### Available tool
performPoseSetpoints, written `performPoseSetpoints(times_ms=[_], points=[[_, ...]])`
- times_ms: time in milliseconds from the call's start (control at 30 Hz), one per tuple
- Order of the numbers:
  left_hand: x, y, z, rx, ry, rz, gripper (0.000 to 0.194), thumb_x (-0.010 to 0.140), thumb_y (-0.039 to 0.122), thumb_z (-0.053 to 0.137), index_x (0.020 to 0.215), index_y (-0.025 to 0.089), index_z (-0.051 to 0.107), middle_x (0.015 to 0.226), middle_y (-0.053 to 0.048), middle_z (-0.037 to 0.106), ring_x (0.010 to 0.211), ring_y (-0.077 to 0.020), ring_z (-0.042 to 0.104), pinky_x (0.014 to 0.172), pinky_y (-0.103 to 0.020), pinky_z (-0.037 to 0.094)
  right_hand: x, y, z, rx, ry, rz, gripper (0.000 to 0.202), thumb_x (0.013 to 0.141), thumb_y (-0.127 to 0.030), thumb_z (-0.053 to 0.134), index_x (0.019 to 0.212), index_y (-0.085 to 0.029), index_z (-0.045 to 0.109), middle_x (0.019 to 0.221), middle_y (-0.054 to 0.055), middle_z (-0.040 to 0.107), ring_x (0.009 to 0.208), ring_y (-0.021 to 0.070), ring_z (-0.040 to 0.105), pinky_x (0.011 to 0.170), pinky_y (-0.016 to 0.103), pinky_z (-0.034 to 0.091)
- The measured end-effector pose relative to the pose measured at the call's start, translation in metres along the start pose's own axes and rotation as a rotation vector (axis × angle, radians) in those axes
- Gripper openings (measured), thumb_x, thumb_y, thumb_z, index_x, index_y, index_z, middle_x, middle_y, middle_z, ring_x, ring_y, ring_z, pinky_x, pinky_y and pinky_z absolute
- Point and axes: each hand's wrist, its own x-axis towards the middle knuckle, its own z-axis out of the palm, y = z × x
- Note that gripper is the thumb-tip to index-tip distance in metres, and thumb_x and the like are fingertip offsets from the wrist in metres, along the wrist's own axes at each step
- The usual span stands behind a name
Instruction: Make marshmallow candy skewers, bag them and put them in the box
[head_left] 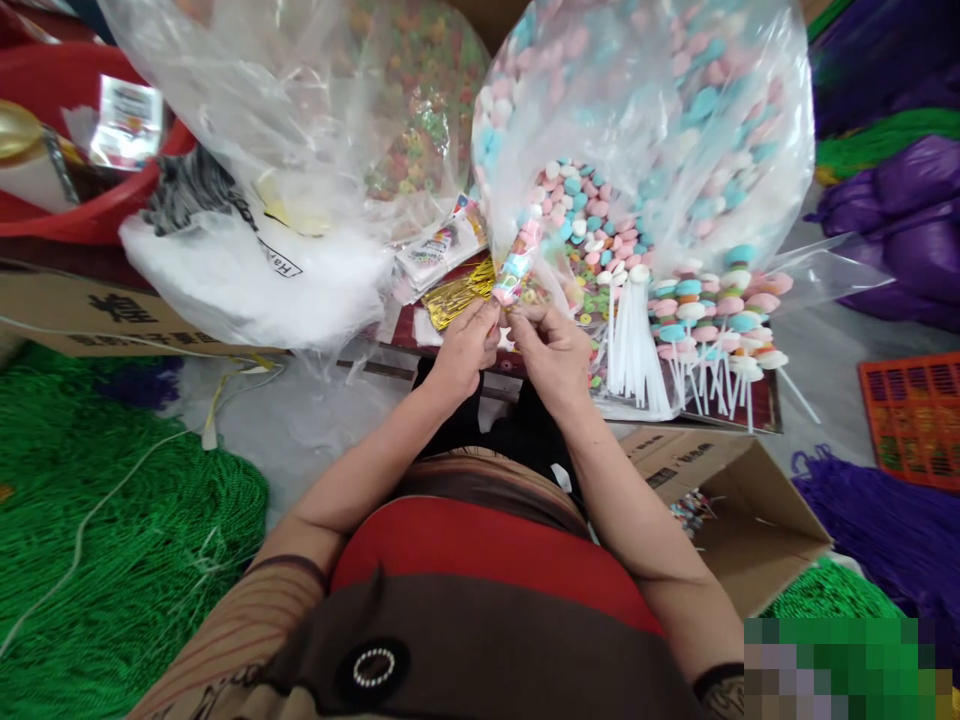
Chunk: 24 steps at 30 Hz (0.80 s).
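Observation:
A clear-wrapped candy lollipop (pixel 516 262) with pink, blue and white pieces stands tilted between my hands. My left hand (pixel 471 345) is closed on its lower end. The thumb and fingers of my right hand (pixel 555 352) are pinched together at the same end; what lies between these fingertips is too small to make out. Gold twist ties (pixel 459 295) lie beside my left hand, next to a stack of printed cards (pixel 439 250). To the right of my right hand are white sticks (pixel 634 345) and loose pink, blue and white candies (pixel 592 215).
Large clear bags of candy (pixel 720 120) and ring-shaped sweets (pixel 420 130) stand behind. Candy skewers (pixel 720 310) lie at the table's right end, above an open cardboard box (pixel 757 530). A red basin (pixel 82 215) is at left; green strands (pixel 135 540) cover the floor.

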Motion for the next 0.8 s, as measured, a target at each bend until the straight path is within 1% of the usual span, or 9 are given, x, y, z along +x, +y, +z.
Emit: performPoseSetpoints(times_ms=[100,200,300,367,433,533,600,667,800], points=[[-0.001,0.002,0.000,0.014,-0.051,-0.058,0.039,0.097,0.040,0.062,0.067,0.018,0.050,0.045,0.011,0.027,0.034,-0.0010,0.019,0.038,-0.014,0.015,0.001,0.001,-0.003,0.181,-0.022,0.168,0.034,0.084,-0.054,0.074,0.074,-0.023,0.065,0.062,-0.004,0.062,0.054,0.0114,0.052,0.056,0.027,0.046],[-0.002,0.005,-0.004,0.040,-0.135,-0.124,0.040,0.096,0.037,0.059,0.062,0.017,0.052,0.041,0.011,0.025,0.031,-0.0007,0.019,0.036,-0.013,0.016,0.003,0.003,-0.007,0.326,-0.127,0.265,0.040,0.081,-0.054,0.078,0.065,-0.023,0.058,0.057,-0.005,0.058,0.050,0.0106,0.048,0.055,0.028,0.046],[-0.005,0.011,-0.008,0.076,-0.236,-0.225,0.039,0.095,0.030,0.058,0.060,0.015,0.055,0.039,0.010,0.026,0.029,-0.0011,0.020,0.035,-0.013,0.016,0.004,0.003,-0.014,0.427,-0.228,0.288,0.037,0.077,-0.051,0.083,0.067,-0.023,0.060,0.063,-0.004,0.064,0.060,0.0132,0.058,0.068,0.031,0.054],[-0.008,0.015,-0.009,0.085,-0.301,-0.316,0.040,0.096,0.025,0.053,0.057,0.015,0.056,0.038,0.010,0.025,0.027,-0.0019,0.020,0.033,-0.014,0.016,0.004,0.004,-0.019,0.500,-0.276,0.284,0.033,0.071,-0.049,0.087,0.077,-0.023,0.067,0.072,-0.002,0.070,0.072,0.0164,0.067,0.078,0.035,0.058],[-0.012,0.017,-0.008,0.076,-0.356,-0.417,0.043,0.097,0.023,0.047,0.055,0.015,0.054,0.037,0.009,0.023,0.026,-0.0027,0.019,0.033,-0.015,0.017,0.003,0.006,-0.025,0.552,-0.345,0.290,0.039,0.064,-0.050,0.091,0.085,-0.025,0.070,0.081,-0.001,0.075,0.083,0.0193,0.071,0.086,0.039,0.060],[-0.016,0.018,-0.005,0.034,-0.414,-0.517,0.047,0.101,0.025,0.043,0.055,0.016,0.052,0.037,0.009,0.023,0.026,-0.0032,0.019,0.033,-0.015,0.021,0.002,0.011,-0.029,0.553,-0.434,0.305,0.041,0.062,-0.056,0.092,0.080,-0.024,0.072,0.089,0.003,0.078,0.092,0.0231,0.074,0.091,0.044,0.061],[-0.016,0.016,-0.002,-0.008,-0.403,-0.510,0.049,0.104,0.030,0.042,0.058,0.016,0.053,0.037,0.010,0.023,0.026,-0.0033,0.019,0.033,-0.014,0.022,0.002,0.016,-0.027,0.538,-0.394,0.284,0.040,0.066,-0.059,0.089,0.075,-0.024,0.073,0.088,0.005,0.078,0.095,0.0247,0.074,0.092,0.046,0.061],[-0.015,0.014,0.002,-0.042,-0.346,-0.460,0.047,0.105,0.034,0.044,0.063,0.016,0.054,0.038,0.011,0.024,0.027,-0.0032,0.019,0.033,-0.014,0.022,0.003,0.021,-0.021,0.530,-0.275,0.250,0.037,0.070,-0.058,0.087,0.073,-0.024,0.073,0.083,0.004,0.077,0.093,0.0240,0.074,0.094,0.047,0.060],[-0.010,0.003,0.010,-0.006,-0.175,-0.306,0.044,0.102,0.047,0.056,0.069,0.018,0.050,0.043,0.012,0.028,0.030,-0.0018,0.022,0.035,-0.014,0.021,0.002,0.030,-0.004,0.476,-0.029,0.224,0.032,0.076,-0.052,0.083,0.070,-0.023,0.072,0.070,-0.002,0.071,0.074,0.0174,0.069,0.089,0.041,0.058]])
